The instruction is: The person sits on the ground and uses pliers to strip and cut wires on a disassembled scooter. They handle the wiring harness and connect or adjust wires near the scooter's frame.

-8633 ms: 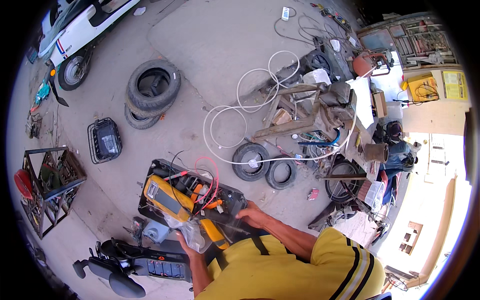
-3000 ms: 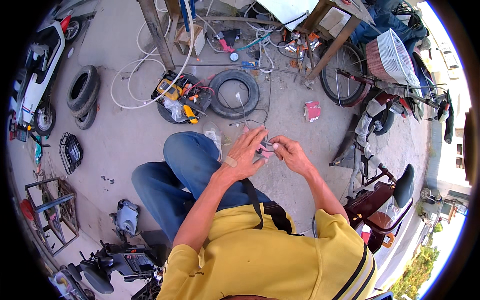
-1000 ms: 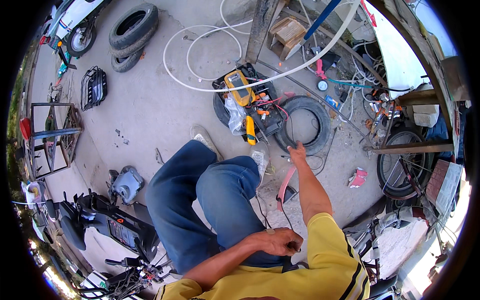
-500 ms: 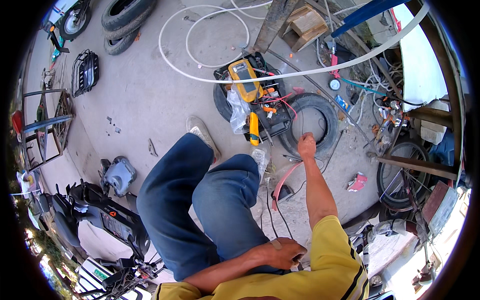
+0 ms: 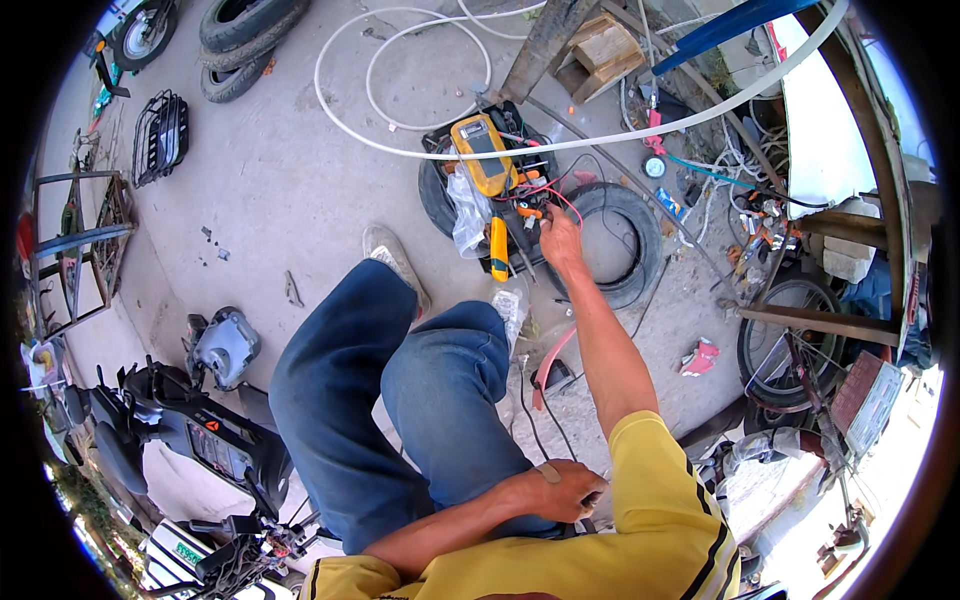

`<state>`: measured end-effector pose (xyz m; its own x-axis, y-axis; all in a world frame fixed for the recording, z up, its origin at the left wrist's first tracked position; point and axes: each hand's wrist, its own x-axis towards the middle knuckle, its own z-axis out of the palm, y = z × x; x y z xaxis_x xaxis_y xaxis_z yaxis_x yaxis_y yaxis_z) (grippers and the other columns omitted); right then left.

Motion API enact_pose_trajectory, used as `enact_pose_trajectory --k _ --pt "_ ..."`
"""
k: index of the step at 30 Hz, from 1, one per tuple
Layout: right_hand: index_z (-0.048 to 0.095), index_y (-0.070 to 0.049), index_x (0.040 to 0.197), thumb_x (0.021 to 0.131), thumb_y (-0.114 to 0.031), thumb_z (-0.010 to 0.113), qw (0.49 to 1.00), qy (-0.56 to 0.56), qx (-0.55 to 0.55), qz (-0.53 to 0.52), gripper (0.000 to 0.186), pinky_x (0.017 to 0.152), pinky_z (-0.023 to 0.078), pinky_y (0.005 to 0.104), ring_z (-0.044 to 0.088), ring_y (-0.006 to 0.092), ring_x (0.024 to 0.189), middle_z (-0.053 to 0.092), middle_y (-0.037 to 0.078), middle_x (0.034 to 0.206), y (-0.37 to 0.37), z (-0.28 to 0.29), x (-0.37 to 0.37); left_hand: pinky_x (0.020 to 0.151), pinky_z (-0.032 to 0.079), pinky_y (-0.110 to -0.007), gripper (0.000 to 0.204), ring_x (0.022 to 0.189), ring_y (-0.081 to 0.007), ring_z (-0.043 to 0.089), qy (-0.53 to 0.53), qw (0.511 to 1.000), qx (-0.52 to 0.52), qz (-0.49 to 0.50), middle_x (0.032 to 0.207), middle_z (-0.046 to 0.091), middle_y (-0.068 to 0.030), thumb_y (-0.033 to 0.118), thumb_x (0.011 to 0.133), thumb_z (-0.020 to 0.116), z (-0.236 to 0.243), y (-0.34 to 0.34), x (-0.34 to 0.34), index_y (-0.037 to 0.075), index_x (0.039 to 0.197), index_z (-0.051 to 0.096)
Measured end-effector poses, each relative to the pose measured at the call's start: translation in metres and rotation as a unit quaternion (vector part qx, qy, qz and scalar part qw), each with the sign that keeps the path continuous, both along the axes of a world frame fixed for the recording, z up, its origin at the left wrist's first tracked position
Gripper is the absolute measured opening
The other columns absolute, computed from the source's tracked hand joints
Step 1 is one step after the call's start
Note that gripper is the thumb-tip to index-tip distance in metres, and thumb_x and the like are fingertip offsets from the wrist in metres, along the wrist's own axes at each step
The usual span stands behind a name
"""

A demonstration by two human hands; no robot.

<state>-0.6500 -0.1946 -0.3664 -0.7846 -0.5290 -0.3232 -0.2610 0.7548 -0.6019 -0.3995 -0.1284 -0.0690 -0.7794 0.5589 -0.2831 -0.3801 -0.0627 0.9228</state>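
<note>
My right hand (image 5: pixel 557 232) reaches to the black open box (image 5: pixel 516 133) of tools, fingers curled beside an orange-handled tool (image 5: pixel 530 211); its grip is unclear. The box holds a yellow multimeter (image 5: pixel 480 142), red and black leads, a clear bag (image 5: pixel 469 220) and a yellow-black tool (image 5: pixel 498 248). A flat tire (image 5: pixel 628 276) lies right of it. My left hand (image 5: pixel 572 492) rests low by my knee, fingers closed around something hidden. Below my right arm, black cables and a pink strap (image 5: pixel 551 355) lie on the ground.
A white hose (image 5: pixel 713 115) loops over the box. A wooden frame (image 5: pixel 820 320), bicycle wheel (image 5: pixel 775 360) and scattered wires stand at right. Stacked tires (image 5: pixel 245 30), a black basket (image 5: pixel 160 135), a metal frame (image 5: pixel 85 230) and a black scooter (image 5: pixel 230 450) are at left.
My right hand has moved from the flat tire up and left to the tool box. My left hand stays low by the knee, still closed. The view has shifted slightly.
</note>
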Motion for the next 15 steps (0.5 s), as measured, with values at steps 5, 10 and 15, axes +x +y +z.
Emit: enact_pose_trajectory --k 5,10,15 --pt "0.073 -0.006 0.114 0.093 -0.022 0.065 0.997 -0.020 0.059 -0.039 0.028 0.096 0.053 0.0471 0.067 0.0388 0.112 0.072 0.021 0.114 -0.022 -0.035 -0.005 0.068 0.049 -0.050 0.019 0.077 -0.0422 0.066 -0.001 0.999 0.005 0.034 0.079 0.068 -0.0193 0.020 0.084 0.065 -0.002 -0.003 0.003 0.001 0.086 0.064" --pt "0.072 -0.004 0.104 0.088 -0.022 0.073 0.994 -0.100 0.027 -0.030 0.024 0.084 0.054 0.0420 0.070 0.0321 0.094 0.074 0.017 0.098 -0.002 -0.060 -0.020 0.070 0.049 -0.049 0.016 0.079 -0.0402 0.066 -0.002 1.000 0.015 0.017 0.081 0.068 -0.0182 0.019 0.083 0.065 0.003 -0.011 0.001 0.003 0.086 0.064" --pt "0.064 -0.004 0.103 0.092 -0.027 0.066 0.994 -0.057 0.046 0.076 0.025 0.086 0.053 0.0497 0.069 0.0409 0.101 0.073 0.021 0.100 -0.040 0.033 -0.008 0.071 0.049 -0.048 0.015 0.080 -0.0389 0.067 -0.001 0.999 0.002 0.037 0.081 0.068 -0.0171 0.019 0.083 0.066 -0.008 -0.004 0.009 0.004 0.087 0.065"
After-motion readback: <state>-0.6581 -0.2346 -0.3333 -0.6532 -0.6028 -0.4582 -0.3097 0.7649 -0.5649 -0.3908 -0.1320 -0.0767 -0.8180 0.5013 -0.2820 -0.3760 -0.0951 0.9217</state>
